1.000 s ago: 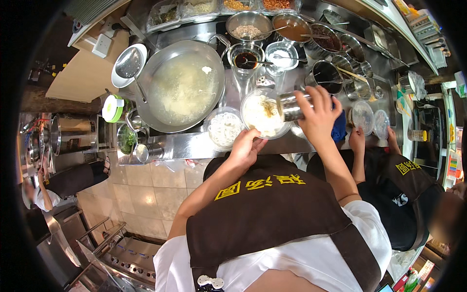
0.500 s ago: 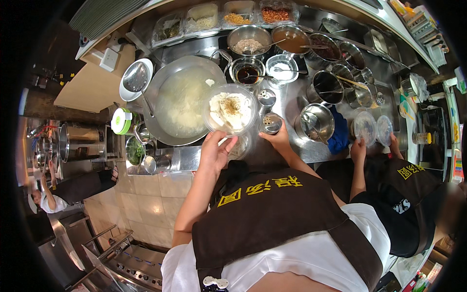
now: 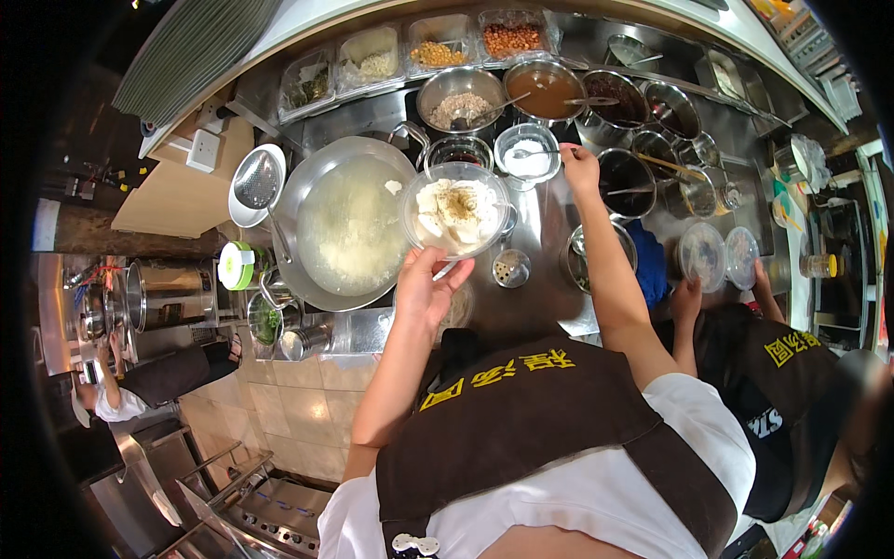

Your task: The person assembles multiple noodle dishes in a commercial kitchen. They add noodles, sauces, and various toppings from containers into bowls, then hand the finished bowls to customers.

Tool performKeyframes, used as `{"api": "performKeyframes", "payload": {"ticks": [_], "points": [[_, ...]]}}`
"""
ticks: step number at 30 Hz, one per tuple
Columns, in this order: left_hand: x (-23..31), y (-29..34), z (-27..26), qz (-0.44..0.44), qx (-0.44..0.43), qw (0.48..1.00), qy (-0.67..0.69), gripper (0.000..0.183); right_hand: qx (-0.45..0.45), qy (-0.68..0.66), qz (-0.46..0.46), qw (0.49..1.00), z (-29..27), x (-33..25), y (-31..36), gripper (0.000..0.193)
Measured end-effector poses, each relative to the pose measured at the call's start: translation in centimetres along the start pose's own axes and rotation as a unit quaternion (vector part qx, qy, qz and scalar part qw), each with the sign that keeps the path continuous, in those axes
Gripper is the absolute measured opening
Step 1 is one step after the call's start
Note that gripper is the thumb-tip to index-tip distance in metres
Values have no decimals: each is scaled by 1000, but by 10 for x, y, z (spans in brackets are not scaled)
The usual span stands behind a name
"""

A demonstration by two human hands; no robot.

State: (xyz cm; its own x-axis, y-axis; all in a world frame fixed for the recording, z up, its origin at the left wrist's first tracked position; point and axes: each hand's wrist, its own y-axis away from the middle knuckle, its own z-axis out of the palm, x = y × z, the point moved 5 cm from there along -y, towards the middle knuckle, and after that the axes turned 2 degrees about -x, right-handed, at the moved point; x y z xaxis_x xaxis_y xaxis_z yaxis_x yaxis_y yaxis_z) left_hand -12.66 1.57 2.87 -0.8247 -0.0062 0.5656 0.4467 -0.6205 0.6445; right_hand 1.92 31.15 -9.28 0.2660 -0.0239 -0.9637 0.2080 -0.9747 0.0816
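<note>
My left hand [image 3: 430,284] is closed on the rim of a clear plastic bowl [image 3: 500,233], which holds soft white chunks topped with brownish powder. My right hand [image 3: 579,168] reaches forward, fingers pinched at the handle end of a spoon [image 3: 551,152]. That spoon rests in a small bowl of white powder [image 3: 527,160]. A metal shaker with a holed lid [image 3: 511,268] stands on the counter between my arms. Partly behind the plastic bowl is a pot of dark sauce [image 3: 456,149]. To the left sits a wide pan [image 3: 307,168] of cloudy liquid with pale lumps.
A strainer [image 3: 258,179] lies over a white bowl at the left. Metal bowls of chopped filling [image 3: 463,101] and brown liquid [image 3: 543,88] stand at the back, before several topping trays [image 3: 438,45]. At the right a co-worker's hands [image 3: 686,298] hold clear plastic containers [image 3: 703,256].
My right hand has let go of the shaker, leaving it on the counter, and moved forward to the spoon in the white powder. My left hand still holds the plastic bowl.
</note>
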Motion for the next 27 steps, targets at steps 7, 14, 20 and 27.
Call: {"api": "performKeyframes", "payload": {"ticks": [7,14,20,27], "points": [[-8,-12,17,3,-6,1000,-24,13,-20,-164,85,982,-11,-18,7,19],[-13,-22,33,5,-17,1000,-20,11,-110,-144,-111,977,-22,-117,59,19],[-18,-23,42,0,-23,999,-34,12,4,-16,-101,995,-23,-64,25,20],[-22,-17,44,-2,-44,998,-37,12,30,150,-139,978,-65,-48,35,32]]}}
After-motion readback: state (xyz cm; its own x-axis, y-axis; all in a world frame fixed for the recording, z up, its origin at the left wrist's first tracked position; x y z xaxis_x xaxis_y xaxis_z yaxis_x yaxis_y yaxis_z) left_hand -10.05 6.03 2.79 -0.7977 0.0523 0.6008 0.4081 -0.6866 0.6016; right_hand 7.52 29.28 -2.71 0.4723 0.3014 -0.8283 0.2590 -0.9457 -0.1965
